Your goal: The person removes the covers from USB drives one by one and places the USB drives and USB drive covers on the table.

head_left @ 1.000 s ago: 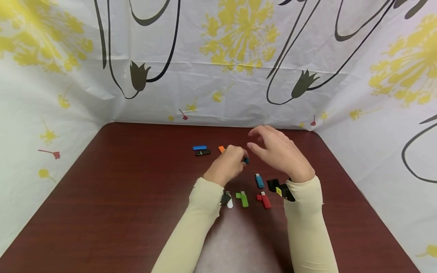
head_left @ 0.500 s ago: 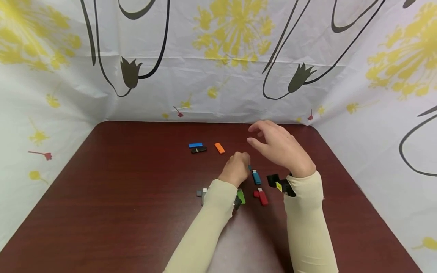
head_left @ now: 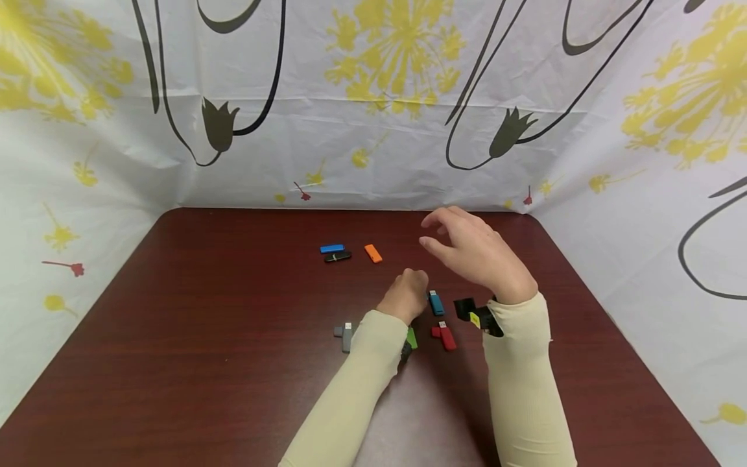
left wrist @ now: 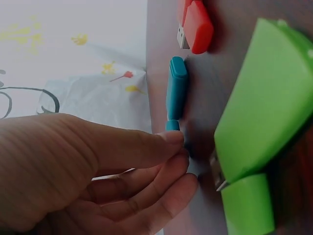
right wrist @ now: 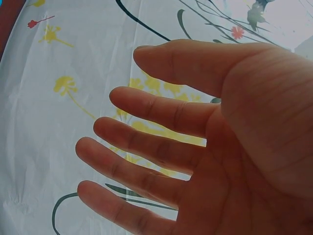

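Green stick (left wrist: 271, 93): smooth plastic, satin not mirror; its plug (left wrist: 218, 171) is greyish bare metal. Teal stick (left wrist: 177, 88) and teal cap (left wrist: 172, 125): smooth plastic, soft sheen. Red stick (left wrist: 199, 29): smooth plastic, metal plug. Grey stick (head_left: 347, 340): looks plastic, bright metal plug. Orange stick (head_left: 373, 253), blue stick (head_left: 332, 248), black stick (head_left: 338, 257): plastic-looking, too small to call finish. Counter (head_left: 175, 324): wood-look, smooth, semi-gloss, pale glare near front. Backdrop sheet (head_left: 257, 175): thin, creased, slight sheen; cloth or plastic, can't tell. Sleeves (head_left: 522, 370): matt cloth, lightly wrinkled.
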`<state>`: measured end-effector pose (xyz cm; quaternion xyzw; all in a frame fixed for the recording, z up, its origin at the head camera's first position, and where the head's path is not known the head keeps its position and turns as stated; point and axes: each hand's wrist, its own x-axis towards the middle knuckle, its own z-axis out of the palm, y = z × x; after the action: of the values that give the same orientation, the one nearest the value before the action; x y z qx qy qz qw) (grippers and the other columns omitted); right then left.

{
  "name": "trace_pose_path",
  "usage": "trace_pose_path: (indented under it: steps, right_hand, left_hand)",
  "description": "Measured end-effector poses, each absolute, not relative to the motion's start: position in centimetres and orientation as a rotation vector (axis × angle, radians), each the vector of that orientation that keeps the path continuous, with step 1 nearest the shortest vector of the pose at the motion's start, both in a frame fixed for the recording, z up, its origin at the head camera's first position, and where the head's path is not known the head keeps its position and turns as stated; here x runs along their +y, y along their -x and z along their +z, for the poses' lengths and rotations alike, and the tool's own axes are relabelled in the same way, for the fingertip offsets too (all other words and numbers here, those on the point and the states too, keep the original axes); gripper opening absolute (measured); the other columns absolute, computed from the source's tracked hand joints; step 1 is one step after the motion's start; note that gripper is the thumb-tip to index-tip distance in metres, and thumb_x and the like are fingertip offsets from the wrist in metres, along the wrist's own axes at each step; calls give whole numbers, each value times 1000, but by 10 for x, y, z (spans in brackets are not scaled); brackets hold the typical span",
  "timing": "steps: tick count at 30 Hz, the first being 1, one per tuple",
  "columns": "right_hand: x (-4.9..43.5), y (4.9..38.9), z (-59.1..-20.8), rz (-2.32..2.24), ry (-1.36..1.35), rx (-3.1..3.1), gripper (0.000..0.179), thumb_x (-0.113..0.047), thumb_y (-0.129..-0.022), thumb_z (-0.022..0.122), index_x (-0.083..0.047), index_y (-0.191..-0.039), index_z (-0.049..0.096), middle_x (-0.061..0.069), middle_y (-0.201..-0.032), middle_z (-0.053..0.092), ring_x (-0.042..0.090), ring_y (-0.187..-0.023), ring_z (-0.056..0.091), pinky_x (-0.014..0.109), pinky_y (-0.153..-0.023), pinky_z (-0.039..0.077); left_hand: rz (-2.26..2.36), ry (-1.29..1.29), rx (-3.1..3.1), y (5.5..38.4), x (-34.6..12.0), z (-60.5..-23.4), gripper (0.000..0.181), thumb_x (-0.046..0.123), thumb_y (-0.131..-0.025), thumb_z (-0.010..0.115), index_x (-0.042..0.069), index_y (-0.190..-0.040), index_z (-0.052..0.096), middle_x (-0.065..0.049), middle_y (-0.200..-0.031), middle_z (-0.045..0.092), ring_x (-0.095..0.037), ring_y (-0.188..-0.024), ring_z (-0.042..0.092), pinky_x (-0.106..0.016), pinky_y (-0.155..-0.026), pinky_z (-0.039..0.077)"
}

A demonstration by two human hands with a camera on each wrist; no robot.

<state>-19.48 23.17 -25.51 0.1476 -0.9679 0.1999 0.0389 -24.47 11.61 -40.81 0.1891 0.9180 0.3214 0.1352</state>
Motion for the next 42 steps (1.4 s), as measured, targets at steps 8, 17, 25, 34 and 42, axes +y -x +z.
trace_pose_path:
  steps: [8,17,25,34,42]
  right_hand:
    - [231,194,-255,614,-457,-2970,32,-30,-109,65,-13,-136,67,9,-140,65,28,-126,66,55,-102,54]
    - [230,194,-254,606,-465,-2977,32,-30,-109,65,-12,-136,67,9,-141,65,30,-128,65,57,-103,54]
    - [232,195,-254,594,-461,-2978,32,-29,-109,65,-11,-136,67,10,-140,65,30,-126,65,56,-103,54]
    - [233,198,-256,596,-451,-2978,35,-29,-108,65,-11,-138,65,10,-141,64,30,-127,65,56,-104,54]
    - [233,198,-259,623,-434,-2986,36,-30,-108,66,-11,-139,64,12,-143,64,31,-127,65,56,-103,55]
  left_hand:
    - [893,-544,2655,272,131,-446,19,5,-108,60,9,-92,70,-7,-74,59,-21,-63,56,-32,-58,46]
    - [896,-535,2646,267,128,-435,17,3,-107,60,7,-95,71,-9,-75,58,-22,-64,57,-32,-60,49]
    - [947,-604,2730,255,107,-407,20,11,-106,68,9,-86,68,-4,-68,55,-18,-58,51,-32,-59,46]
    - [884,-586,2908,244,58,-337,34,29,-111,65,8,-135,74,-9,-134,74,-25,-112,74,-46,-96,63]
    - [910,-513,2985,243,11,-312,42,32,-112,62,8,-146,66,-13,-145,65,-31,-131,64,-52,-106,57]
